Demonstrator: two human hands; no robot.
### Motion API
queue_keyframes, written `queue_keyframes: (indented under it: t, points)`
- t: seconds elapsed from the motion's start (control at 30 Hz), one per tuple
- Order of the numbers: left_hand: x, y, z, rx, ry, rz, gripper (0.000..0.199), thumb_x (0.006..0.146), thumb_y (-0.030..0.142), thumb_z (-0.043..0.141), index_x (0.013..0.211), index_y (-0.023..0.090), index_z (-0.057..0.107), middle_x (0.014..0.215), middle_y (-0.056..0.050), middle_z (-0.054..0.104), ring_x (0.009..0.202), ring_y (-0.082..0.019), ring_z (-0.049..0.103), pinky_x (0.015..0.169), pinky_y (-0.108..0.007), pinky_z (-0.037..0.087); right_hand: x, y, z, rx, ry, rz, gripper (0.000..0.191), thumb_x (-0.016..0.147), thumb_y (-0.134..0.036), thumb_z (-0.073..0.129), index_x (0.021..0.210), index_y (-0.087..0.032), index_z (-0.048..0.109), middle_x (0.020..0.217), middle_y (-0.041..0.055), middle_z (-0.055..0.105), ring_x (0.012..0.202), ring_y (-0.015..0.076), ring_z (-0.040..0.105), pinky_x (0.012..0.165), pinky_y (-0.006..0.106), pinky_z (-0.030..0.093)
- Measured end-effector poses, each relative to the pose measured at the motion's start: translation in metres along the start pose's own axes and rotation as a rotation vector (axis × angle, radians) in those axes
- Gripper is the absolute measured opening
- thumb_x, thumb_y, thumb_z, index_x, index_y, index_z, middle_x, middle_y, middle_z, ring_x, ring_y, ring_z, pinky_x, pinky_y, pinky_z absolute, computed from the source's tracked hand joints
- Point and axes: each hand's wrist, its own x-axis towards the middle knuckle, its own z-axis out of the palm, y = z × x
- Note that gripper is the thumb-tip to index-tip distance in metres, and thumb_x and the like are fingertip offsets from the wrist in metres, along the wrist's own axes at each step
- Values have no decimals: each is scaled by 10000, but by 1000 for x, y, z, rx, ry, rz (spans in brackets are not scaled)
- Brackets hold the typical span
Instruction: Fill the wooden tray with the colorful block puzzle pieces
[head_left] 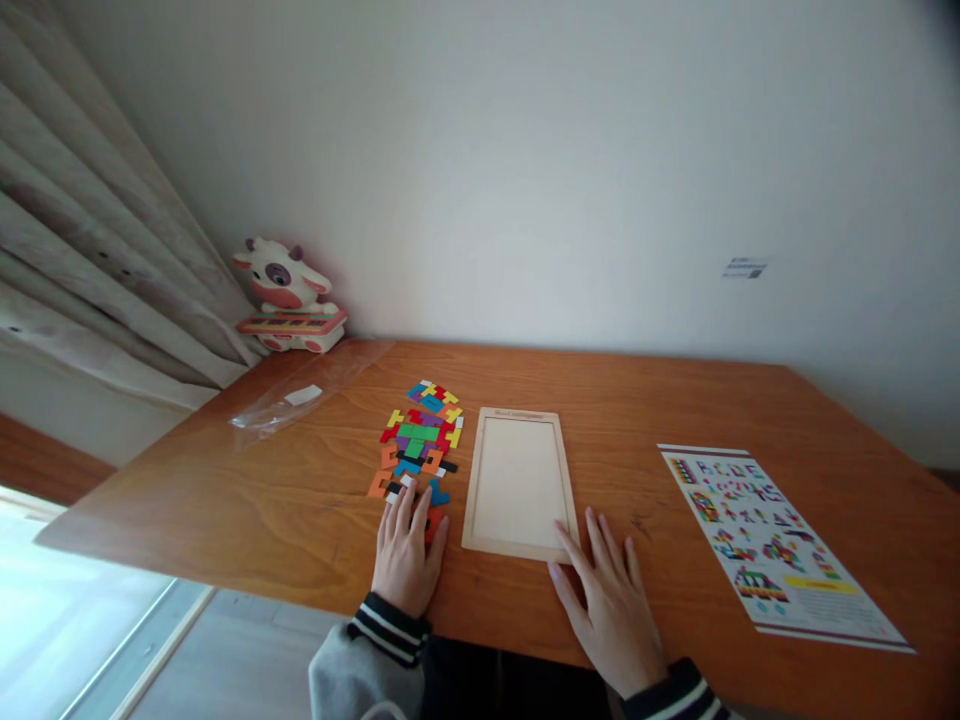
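Note:
Several flat coloured puzzle pieces (418,434) lie in a loose heap on the wooden table, left of a shallow wooden tray (517,550) with a bare inside. My left hand (407,555) rests over the near end of the heap, fingers spread, touching or covering the pieces there; it grips nothing that I can see. At the tray's near right corner lies my right hand (611,605), its fingers apart, with the index finger over the tray's rim and the rest on the table.
A printed pattern sheet (780,545) lies on the table (600,390) at the right. A clear plastic bag (274,408) lies at the back left, before a cow-shaped toy keyboard (289,300). Wall behind, curtain at left.

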Motion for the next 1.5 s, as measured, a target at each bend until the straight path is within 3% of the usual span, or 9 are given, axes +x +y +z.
queue_keyframes:
  t: [0.17,0.43,0.63,0.73,0.83,0.97,1.13,1.23,1.5]
  points:
    - [1,-2,-1,-21,0,70,379,991,337,441,1269,185,648,1377,-131,617,1274,-304,569,1103,-510,423,-2,3,2,33,23,-8,522,988,-456,488,1479,-280,468,1597,123,374,1452,348,382,1133,630,348]
    - [12,0,3,31,-48,97,421,983,348,447,1354,232,609,1480,-149,517,1365,-379,463,1125,-624,327,0,1,-2,77,45,9,582,994,-446,484,1531,-253,369,1564,99,437,1443,339,402,1148,618,338]
    - [99,-11,15,-67,-174,183,460,962,417,498,1342,173,583,1474,-158,514,1332,-326,501,1084,-490,449,-1,5,3,69,39,7,580,986,-461,498,1514,-245,393,1558,100,446,1440,339,406,1146,622,343]
    - [146,-13,35,-86,-237,128,467,959,412,503,1353,168,562,1476,-133,523,1343,-292,504,1122,-441,427,-1,5,3,70,22,21,558,983,-451,508,1496,-247,426,1562,94,439,1441,337,406,1143,620,354]
    - [172,-13,59,-94,-256,105,488,962,411,492,1371,152,547,1473,-157,528,1355,-303,501,1124,-468,420,0,2,-2,69,6,36,534,983,-428,516,1483,-253,451,1566,85,434,1439,327,412,1146,608,362]
    - [176,-19,85,-101,-271,84,472,942,418,516,1325,154,601,1455,-178,544,1349,-380,500,1107,-601,392,3,-3,-9,76,-6,64,517,985,-405,518,1476,-255,463,1574,72,421,1440,310,414,1146,583,380]
    - [173,-32,95,-167,-230,169,386,951,479,495,1101,210,727,1260,-110,702,1205,-290,632,1109,-475,440,5,-5,-11,63,-34,83,535,984,-413,521,1490,-258,443,1583,62,407,1453,312,392,1153,597,363]
    - [172,-31,94,-180,-193,177,413,964,501,469,1096,204,723,1206,-103,727,1153,-269,661,1049,-406,501,5,-5,-11,64,-27,84,530,981,-409,527,1483,-256,453,1571,66,426,1448,310,399,1157,595,355]
    - [171,-30,92,-189,-164,211,360,997,342,389,1066,217,720,1093,-91,762,1010,-239,715,961,-383,556,5,-5,-11,82,14,80,528,976,-418,526,1475,-257,465,1550,75,460,1428,315,430,1156,582,357]
